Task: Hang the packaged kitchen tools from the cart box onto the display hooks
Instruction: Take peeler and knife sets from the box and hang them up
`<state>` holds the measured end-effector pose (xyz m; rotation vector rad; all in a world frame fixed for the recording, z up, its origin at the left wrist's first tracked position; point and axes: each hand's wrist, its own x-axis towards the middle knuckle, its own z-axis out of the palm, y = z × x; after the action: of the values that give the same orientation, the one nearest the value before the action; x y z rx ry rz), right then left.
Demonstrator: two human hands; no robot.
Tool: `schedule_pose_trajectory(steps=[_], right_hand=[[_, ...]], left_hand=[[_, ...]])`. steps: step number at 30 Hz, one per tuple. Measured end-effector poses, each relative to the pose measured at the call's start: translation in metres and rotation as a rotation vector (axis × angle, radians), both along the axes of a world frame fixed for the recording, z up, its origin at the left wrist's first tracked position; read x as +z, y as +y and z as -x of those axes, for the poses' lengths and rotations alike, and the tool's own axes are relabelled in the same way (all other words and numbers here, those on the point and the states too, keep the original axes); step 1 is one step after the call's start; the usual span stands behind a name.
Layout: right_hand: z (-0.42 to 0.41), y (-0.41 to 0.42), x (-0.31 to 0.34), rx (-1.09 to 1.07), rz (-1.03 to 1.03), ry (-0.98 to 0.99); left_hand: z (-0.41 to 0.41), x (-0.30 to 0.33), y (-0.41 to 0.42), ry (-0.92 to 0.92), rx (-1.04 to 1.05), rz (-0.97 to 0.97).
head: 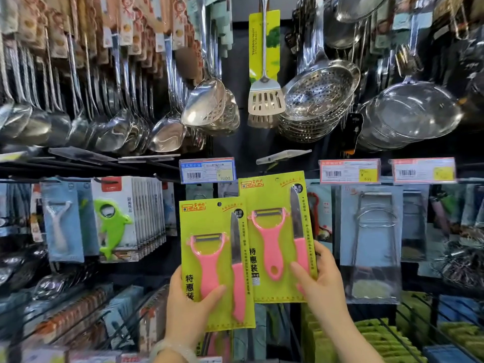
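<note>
A: Head view is showing your left hand (pixel 187 307) first. Your thumb is pressing across the front of the left pack (pixel 217 265), low on the pink peeler handle, and the other fingers are curling round behind the card. So that hand is clamping on it.

B: And my right hand (pixel 323 281)?

A: Same kind of pinch. Your thumb is lying on the face of the right pack (pixel 277 234) near its lower corner, and your fingers are wrapping the right edge from behind. You are holding this pack higher, its left edge tucked just behind the other one.

B: Which step am I in?

A: By my reading you are bringing both packs up to the rack, and neither is on a hook yet. The right one is sitting just below the blue price tag (pixel 207 170), the nearer to hanging. I cannot see the cart box at all.

B: What is the next move asking of me?

A: You are needing to line the small punched hole (pixel 219 204) near the top of each card with a hook end, then slide the card back along it. I cannot make out a free hook clearly, so you are probably feeling for it.

B: How are these going to handle?

A: They are flat, glossy yellow-green cards, each carrying a pink plastic peeler and a pink-handled knife, likely under a clear blister. The card is probably bending if you push off-centre. Above, shiny steel skimmers (pixel 320 91) and ladles (pixel 104 127) are hanging close.
</note>
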<state>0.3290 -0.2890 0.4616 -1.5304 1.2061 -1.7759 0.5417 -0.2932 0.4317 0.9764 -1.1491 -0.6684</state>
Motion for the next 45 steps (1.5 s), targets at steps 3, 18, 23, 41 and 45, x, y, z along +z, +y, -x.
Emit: schedule_pose_trajectory(steps=[3,18,23,41,45], right_hand=[[-0.002,-0.002,0.003,0.002,0.024,0.016],[-0.007,-0.021,-0.016,-0.107,0.043,0.145],[-0.008,-0.03,-0.016,-0.123,0.024,0.202],[-0.043,-0.01,-0.019,0.065,-0.145,0.397],[-0.05,0.001,-0.031,0.15,-0.136,0.357]], left_hand=[[-0.003,-0.004,-0.005,-0.007,0.003,0.0],[-0.009,-0.006,-0.013,0.022,-0.024,-0.002],[-0.011,-0.007,-0.013,0.042,-0.041,-0.002],[0.007,-0.009,-0.015,-0.02,-0.047,-0.045],[0.021,-0.009,-0.013,-0.054,-0.094,-0.013]])
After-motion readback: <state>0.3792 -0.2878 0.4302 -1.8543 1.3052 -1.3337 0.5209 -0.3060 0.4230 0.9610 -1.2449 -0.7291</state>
